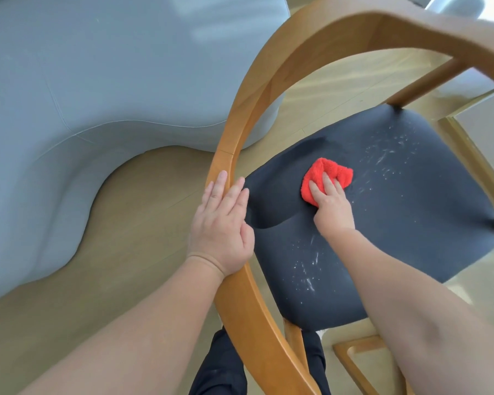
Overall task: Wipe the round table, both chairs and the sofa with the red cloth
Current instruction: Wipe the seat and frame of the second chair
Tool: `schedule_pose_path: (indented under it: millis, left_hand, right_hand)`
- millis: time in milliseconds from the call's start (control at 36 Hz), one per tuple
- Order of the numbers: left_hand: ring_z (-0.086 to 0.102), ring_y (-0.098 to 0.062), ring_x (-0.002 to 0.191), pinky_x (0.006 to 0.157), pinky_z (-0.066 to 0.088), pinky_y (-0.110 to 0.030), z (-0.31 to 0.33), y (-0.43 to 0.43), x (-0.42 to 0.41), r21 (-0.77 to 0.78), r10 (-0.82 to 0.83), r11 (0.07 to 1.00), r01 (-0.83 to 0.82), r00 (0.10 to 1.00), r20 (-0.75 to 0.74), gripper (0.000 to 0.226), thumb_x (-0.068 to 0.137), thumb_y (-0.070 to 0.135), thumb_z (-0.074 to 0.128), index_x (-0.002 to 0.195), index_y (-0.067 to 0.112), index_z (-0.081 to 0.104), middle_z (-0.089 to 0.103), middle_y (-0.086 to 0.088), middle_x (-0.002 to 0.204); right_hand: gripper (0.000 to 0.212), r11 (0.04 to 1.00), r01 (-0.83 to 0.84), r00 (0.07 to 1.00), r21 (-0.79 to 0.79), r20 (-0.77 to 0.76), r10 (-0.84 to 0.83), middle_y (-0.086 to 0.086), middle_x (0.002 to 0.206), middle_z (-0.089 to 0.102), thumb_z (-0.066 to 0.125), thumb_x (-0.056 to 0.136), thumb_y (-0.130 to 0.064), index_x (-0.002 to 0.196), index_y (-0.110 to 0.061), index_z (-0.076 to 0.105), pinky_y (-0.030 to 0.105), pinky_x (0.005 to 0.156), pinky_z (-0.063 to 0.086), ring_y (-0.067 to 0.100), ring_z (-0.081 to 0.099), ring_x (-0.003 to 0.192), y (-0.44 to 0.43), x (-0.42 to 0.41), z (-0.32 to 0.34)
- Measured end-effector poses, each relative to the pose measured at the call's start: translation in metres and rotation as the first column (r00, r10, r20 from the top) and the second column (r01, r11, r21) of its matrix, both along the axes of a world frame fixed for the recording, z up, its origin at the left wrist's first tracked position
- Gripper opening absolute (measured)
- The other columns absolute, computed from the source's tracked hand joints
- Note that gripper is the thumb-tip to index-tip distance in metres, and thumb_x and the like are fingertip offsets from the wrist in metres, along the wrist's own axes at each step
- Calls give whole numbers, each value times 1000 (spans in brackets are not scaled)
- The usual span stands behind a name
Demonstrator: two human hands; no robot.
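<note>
A wooden chair with a curved backrest rail (254, 89) and a dark seat (411, 212) fills the middle and right. White dusty streaks mark the seat at its far right and near its front. My right hand (332, 206) presses the bunched red cloth (325, 175) onto the middle of the seat. My left hand (223, 223) lies flat against the backrest rail, fingers extended, steadying it. The pale blue-grey sofa (69, 109) curves along the left side.
Light wooden floor (143, 212) shows between the sofa and the chair. Another wooden frame piece (354, 357) sits low at the bottom right. My dark trouser legs (220, 366) stand just behind the chair's backrest.
</note>
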State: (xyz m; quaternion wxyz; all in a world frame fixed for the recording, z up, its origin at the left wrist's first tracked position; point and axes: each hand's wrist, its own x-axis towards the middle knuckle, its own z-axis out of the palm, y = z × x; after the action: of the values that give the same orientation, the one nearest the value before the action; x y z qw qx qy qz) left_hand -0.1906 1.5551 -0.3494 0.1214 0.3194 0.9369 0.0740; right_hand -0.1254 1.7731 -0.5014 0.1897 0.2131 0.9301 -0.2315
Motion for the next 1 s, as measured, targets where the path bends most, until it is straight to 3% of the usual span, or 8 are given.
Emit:
schedule_pose_path:
  millis: [139, 250, 389, 444, 528, 694, 778, 1000]
  left_hand:
    - [29, -34, 138, 115, 19, -43, -1, -1, 0, 42, -9, 999, 9, 1000, -9, 45, 79, 20, 35, 109, 9, 66, 57, -6, 131]
    - [29, -31, 139, 116, 17, -40, -2, -1, -1, 67, 23, 998, -22, 1000, -9, 42, 78, 19, 35, 105, 10, 67, 57, -5, 131]
    - [28, -32, 139, 117, 15, -39, -4, -2, -1, 72, 18, 997, -16, 1000, -22, 41, 78, 18, 35, 102, 10, 67, 57, -5, 131]
    - [29, -32, 139, 116, 17, -40, -4, -2, -1, 80, 16, 997, -14, 999, -31, 42, 79, 19, 34, 103, 10, 67, 57, -5, 131]
    - [29, -31, 139, 116, 18, -40, -4, 0, 0, 97, 33, 995, -29, 999, -37, 46, 80, 20, 32, 110, 10, 65, 53, -8, 136]
    - [25, -30, 141, 117, 15, -38, -6, -3, 4, 75, 26, 997, -22, 998, -52, 51, 81, 22, 29, 119, 10, 61, 48, -8, 141]
    - [22, -26, 142, 118, 11, -36, -5, -2, 10, 43, 35, 999, -33, 998, -45, 53, 84, 26, 27, 124, 11, 57, 42, -8, 145]
    - [2, -20, 146, 118, 1, -35, -9, -9, 90, -49, 261, 964, -262, 965, -35, 66, 87, 26, 33, 150, 10, 18, 6, -8, 158]
  right_hand:
    - [73, 999, -26, 999, -22, -20, 26, 10, 160, 18, 45, 81, 13, 146, -18, 39, 44, 106, 34, 38, 16, 142, -24, 7, 1]
    - [69, 991, -119, 985, -60, -135, 110, 22, 148, 39, 57, 69, 19, 132, -7, 56, 57, 94, 46, 51, 36, 130, -51, 21, -5]
    - [61, 935, -335, 942, -114, -63, 330, 10, 160, 17, 45, 92, 5, 148, -19, 37, 50, 118, 20, 38, 12, 146, -85, 39, -1]
    - [59, 899, -423, 906, -112, -72, 417, 9, 160, 19, 48, 94, 0, 148, -21, 37, 52, 119, 16, 38, 12, 146, -99, 52, -2]
    - [57, 880, -463, 885, -110, -109, 452, 11, 156, 29, 54, 92, -2, 145, -20, 43, 58, 114, 24, 43, 19, 144, -104, 61, -10]
    - [53, 806, -591, 807, -37, -54, 589, 7, 161, 15, 41, 100, -10, 150, -26, 32, 46, 120, 4, 34, 8, 147, -100, 72, 4]
    - [56, 801, -599, 801, -15, -20, 598, 5, 162, 11, 43, 100, -13, 151, -29, 28, 46, 121, 4, 32, 5, 147, -100, 82, 4]
    - [61, 808, -588, 809, 43, 25, 587, 5, 163, 3, 47, 100, -30, 153, -38, 16, 57, 118, 11, 39, -1, 147, -114, 80, -7]
